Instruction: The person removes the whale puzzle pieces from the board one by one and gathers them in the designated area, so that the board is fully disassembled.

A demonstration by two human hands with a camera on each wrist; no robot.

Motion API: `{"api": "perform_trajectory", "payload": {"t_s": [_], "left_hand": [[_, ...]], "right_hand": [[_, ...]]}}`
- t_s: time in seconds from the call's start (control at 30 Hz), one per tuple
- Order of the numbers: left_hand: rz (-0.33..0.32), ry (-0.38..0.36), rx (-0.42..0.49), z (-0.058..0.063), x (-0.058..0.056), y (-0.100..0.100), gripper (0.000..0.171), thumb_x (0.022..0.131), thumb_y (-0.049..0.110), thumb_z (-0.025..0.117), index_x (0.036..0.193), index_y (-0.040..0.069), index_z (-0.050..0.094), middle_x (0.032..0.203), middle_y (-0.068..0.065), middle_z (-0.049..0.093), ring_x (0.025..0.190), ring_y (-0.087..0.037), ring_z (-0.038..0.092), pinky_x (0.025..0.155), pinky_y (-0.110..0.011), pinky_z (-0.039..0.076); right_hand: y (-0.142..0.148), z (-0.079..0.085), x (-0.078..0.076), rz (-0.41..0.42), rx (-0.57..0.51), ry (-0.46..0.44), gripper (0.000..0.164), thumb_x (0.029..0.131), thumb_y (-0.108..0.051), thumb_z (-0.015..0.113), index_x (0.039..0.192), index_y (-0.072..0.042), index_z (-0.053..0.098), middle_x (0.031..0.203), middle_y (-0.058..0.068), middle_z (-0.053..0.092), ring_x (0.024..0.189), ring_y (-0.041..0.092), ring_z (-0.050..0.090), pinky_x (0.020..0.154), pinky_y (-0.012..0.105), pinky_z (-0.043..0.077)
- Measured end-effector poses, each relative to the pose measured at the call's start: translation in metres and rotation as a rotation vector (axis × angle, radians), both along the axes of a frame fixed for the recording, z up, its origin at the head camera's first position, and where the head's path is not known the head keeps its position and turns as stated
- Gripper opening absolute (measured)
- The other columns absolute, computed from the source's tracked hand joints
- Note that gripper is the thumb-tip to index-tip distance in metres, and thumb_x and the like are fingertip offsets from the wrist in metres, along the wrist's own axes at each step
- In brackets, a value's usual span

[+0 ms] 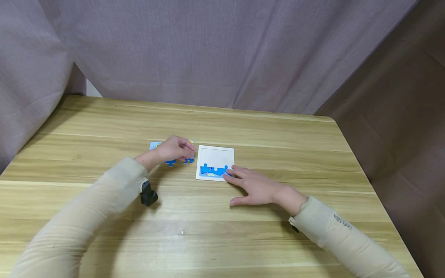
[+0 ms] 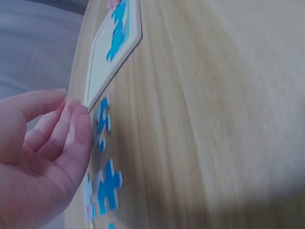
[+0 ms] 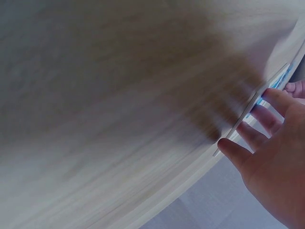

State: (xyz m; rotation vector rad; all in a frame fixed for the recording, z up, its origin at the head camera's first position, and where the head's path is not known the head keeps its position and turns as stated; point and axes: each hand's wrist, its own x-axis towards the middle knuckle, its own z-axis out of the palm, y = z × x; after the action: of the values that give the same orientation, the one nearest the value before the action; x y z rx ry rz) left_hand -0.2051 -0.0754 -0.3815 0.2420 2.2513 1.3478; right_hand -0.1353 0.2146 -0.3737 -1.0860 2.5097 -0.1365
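A square white puzzle tray (image 1: pixel 217 155) lies on the table, with joined blue puzzle pieces (image 1: pixel 212 171) along its near side. My right hand (image 1: pixel 255 187) has its fingers spread, the fingertips touching the tray's near right corner. Left of the tray, my left hand (image 1: pixel 172 148) is over several loose puzzle pieces (image 1: pixel 170 162), its fingers bent and the thumb close to the fingertips. In the left wrist view, blue loose pieces (image 2: pixel 109 188) lie beside and below the left hand (image 2: pixel 45 152). Whether a piece is between those fingertips is hidden.
The wooden table (image 1: pixel 215 243) stretches around the tray, its far edge meeting a grey-purple curtain (image 1: pixel 174 50). Another curtain (image 1: pixel 393 96) hangs along the right side. A black wrist camera (image 1: pixel 148 194) sits on the left sleeve. A tiny white speck (image 1: pixel 182 232) shows nearer the front.
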Motion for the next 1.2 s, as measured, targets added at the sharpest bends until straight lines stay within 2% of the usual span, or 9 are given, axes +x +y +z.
{"api": "perform_trajectory", "payload": {"t_s": [0.23,0.47,0.87,1.03,1.2], "left_hand": [[-0.035,-0.004,0.047,-0.003,0.004,0.015,0.026,0.088,0.01,0.061,0.11,-0.005,0.062,0.087,-0.009,0.065,0.072,-0.011,0.055,0.067,-0.022,0.051],[-0.086,-0.029,0.047,-0.006,0.008,0.024,0.026,0.092,0.008,0.053,0.112,-0.006,0.061,0.104,-0.018,0.067,0.079,-0.012,0.06,0.072,-0.024,0.054],[-0.124,-0.047,0.056,-0.006,0.01,0.025,0.03,0.093,0.004,0.045,0.117,-0.007,0.059,0.114,-0.02,0.065,0.073,-0.008,0.059,0.069,-0.022,0.053],[-0.122,-0.043,0.059,-0.006,0.01,0.026,0.03,0.093,0.003,0.046,0.119,-0.007,0.058,0.116,-0.021,0.064,0.076,-0.008,0.059,0.069,-0.021,0.052],[-0.119,0.003,0.043,-0.005,0.01,0.028,0.029,0.091,0.008,0.054,0.117,-0.005,0.059,0.111,-0.018,0.066,0.083,-0.011,0.06,0.074,-0.024,0.054]], "right_hand": [[0.0,0.0,0.0,-0.013,0.022,-0.006,0.082,0.085,-0.063,0.051,0.148,-0.019,0.024,0.156,0.005,0.021,0.145,0.027,0.015,0.117,0.046,0.022],[-0.002,-0.001,-0.002,-0.009,0.027,-0.001,0.081,0.085,-0.062,0.051,0.148,-0.019,0.024,0.155,0.005,0.022,0.145,0.027,0.015,0.117,0.045,0.022],[-0.001,0.0,0.0,0.002,0.007,-0.003,0.081,0.085,-0.061,0.052,0.148,-0.016,0.026,0.155,0.009,0.022,0.144,0.03,0.016,0.116,0.048,0.022],[-0.001,-0.001,0.0,0.001,0.017,0.002,0.082,0.085,-0.062,0.052,0.148,-0.017,0.024,0.155,0.008,0.022,0.144,0.029,0.015,0.116,0.046,0.022],[0.0,-0.003,-0.001,-0.001,0.026,0.005,0.082,0.085,-0.062,0.051,0.149,-0.018,0.023,0.155,0.007,0.021,0.144,0.028,0.015,0.117,0.045,0.022]]}}
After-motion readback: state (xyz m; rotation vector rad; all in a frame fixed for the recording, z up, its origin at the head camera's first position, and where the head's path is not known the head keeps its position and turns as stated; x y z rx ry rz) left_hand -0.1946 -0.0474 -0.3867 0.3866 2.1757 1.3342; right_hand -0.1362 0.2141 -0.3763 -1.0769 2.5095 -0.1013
